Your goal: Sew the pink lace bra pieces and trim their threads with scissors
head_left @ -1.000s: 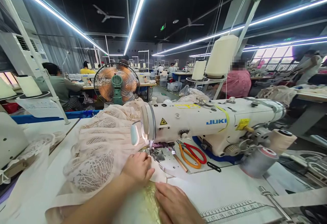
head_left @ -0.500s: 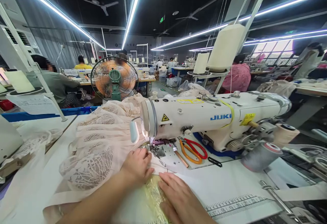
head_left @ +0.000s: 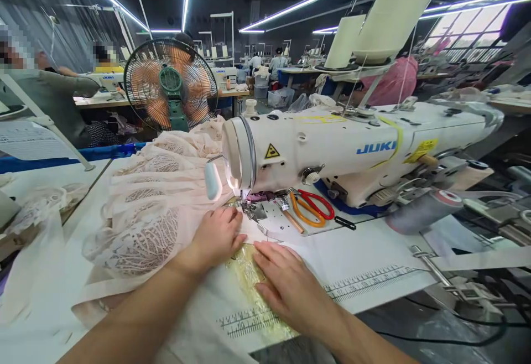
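Note:
My left hand [head_left: 219, 234] rests on the pale beige fabric just in front of the needle area, fingers slightly bent and thumb apart. Flat on the table's front part lies my right hand [head_left: 288, 284], its fingertips at the edge of the pale cloth strip. Between the hands runs a shiny yellowish clear film [head_left: 244, 270]. A gathered beige lace garment [head_left: 147, 237] is heaped to the left and behind. The white JUKI sewing machine [head_left: 286, 148] stands over the work, its lamp lit. Fabric under the presser foot is partly hidden by my left fingers.
Orange-and-red-handled snips [head_left: 309, 209] and a small black clip [head_left: 345, 223] lie right of the needle. A grey thread cone [head_left: 427, 211] lies farther right. Printed ruler marks [head_left: 365, 284] run along the table front. Behind stand a fan [head_left: 171, 84] and people at other machines.
The view has tilted downward, so the machine and hands appear higher and more of the table front shows. Both hands stay near the same spots by the needle.

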The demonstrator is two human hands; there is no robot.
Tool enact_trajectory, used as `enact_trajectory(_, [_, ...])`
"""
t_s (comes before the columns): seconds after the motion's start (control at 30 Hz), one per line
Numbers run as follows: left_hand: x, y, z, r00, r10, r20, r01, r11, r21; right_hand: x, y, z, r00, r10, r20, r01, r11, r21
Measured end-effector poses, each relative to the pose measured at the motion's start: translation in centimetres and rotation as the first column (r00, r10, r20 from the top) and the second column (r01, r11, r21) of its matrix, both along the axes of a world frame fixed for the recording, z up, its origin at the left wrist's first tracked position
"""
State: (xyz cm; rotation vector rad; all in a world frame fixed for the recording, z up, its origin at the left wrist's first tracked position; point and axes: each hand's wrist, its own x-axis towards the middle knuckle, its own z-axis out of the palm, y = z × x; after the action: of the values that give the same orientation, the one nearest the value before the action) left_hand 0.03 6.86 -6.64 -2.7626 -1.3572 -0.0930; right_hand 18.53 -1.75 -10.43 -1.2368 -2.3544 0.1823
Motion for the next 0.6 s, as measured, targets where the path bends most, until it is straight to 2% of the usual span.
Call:
enact_trajectory(0.13, [0.3,-1.1,1.2,0.999,-0.028,-0.028,0.028,1.0,0.003,-0.5,0.2,0.2,0.998,0.056,-0.003,-0.055,0.998,0.028])
enact_trajectory(0.27, [1.0,-2.9,2.3,0.994,-0.063,-0.087,0.056,0.995,-0.081,-1.5,0.3,0.8,0.995,0.1,-0.016,-0.101,0.993,-0.056])
enact_trajectory(0.47, [0.9,-3.7,2.1,0.996,-0.081,-0.047,0.067,0.965,-0.253,-2.3,0.2,1.3,0.993,0.106,-0.043,-0.112,0.982,-0.154])
enact_trajectory(0.6, [0.5,-3.7,2.6,0.995,-0.085,-0.045,0.072,0.965,-0.251,-1.2,0.4,1.2,0.983,0.166,-0.08,-0.171,0.983,-0.06])
